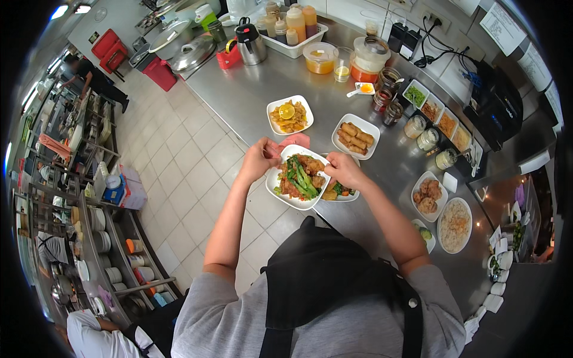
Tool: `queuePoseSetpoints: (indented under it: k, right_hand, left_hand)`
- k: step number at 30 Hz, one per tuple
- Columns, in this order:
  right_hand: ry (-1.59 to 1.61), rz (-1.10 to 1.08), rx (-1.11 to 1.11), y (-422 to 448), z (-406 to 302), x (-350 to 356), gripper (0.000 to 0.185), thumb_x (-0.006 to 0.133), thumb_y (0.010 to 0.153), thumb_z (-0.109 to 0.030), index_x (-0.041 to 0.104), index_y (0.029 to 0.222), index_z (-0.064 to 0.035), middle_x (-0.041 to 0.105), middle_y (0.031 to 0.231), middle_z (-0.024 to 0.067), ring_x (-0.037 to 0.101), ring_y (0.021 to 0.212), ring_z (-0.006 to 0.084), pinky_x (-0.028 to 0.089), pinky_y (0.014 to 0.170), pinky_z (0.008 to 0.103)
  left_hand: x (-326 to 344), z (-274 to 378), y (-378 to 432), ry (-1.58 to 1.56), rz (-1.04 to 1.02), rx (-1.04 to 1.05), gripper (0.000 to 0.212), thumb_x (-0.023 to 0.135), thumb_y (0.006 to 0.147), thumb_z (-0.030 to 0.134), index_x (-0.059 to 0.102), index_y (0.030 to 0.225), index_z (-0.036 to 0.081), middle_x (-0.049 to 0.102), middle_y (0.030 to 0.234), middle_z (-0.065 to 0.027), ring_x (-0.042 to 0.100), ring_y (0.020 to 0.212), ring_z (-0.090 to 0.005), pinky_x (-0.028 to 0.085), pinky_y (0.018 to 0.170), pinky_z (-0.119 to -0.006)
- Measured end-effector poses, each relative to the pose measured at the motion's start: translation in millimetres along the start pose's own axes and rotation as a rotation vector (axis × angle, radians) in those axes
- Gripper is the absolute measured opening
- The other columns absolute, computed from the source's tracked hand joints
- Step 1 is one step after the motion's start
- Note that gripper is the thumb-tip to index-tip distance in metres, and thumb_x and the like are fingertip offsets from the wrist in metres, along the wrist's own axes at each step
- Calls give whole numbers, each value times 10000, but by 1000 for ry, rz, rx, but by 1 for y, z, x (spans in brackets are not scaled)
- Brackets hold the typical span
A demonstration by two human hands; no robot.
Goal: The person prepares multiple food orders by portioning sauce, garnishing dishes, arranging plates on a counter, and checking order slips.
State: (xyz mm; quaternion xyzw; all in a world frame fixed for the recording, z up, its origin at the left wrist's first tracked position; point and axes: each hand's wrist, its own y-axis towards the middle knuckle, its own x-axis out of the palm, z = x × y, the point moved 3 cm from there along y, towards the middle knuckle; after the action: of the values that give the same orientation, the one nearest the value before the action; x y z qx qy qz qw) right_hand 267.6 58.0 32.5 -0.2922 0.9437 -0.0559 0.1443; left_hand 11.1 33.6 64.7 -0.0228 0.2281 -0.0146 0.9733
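Between my hands a white square dish (274,187) of fried pieces topped with leafy greens (301,176) is held up near the counter's edge. My left hand (264,156) grips its upper left rim and also touches a pink cloth (299,141). My right hand (344,169) pinches the right rim. Partly hidden behind that dish and my right hand, another white dish (351,197) holds vegetables. Farther back are a dish of food topped with a citrus slice (287,111) and a dish of fried rolls (356,138).
The steel counter (250,89) bears sauce tubs, glass jars (427,139), a basket of squeeze bottles (297,51) and an oval dish of rice (455,225). Stacked plates (102,241) fill shelving across the tiled floor. A person (94,80) stands far left, another person (89,333) lower left.
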Motion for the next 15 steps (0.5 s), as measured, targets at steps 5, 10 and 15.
queuePoseSetpoints:
  k: [5,10,15]
  right_hand:
    - [-53,-124,-44,3,-6,4,139,554,808,-91,540,835,44,605,713,79,635,581,136,509,506,264]
    - [-185,-222,-111,10,-10,4,143,553,803,-94,536,851,39,602,721,80,620,584,136,510,512,274]
    - [-208,-383,-95,14,-21,14,148,545,809,-88,546,896,32,587,731,45,584,625,108,516,542,268]
  left_hand:
    - [-5,5,8,-106,-142,-16,277,690,738,-72,555,974,-16,640,774,-57,613,670,-109,508,659,-241]
    - [-2,13,15,-39,-324,72,245,671,757,-87,569,961,2,644,793,-50,616,713,-109,512,671,-243]
    - [4,5,33,-123,-366,133,201,664,760,-89,582,915,9,645,802,-24,616,742,-107,513,677,-244]
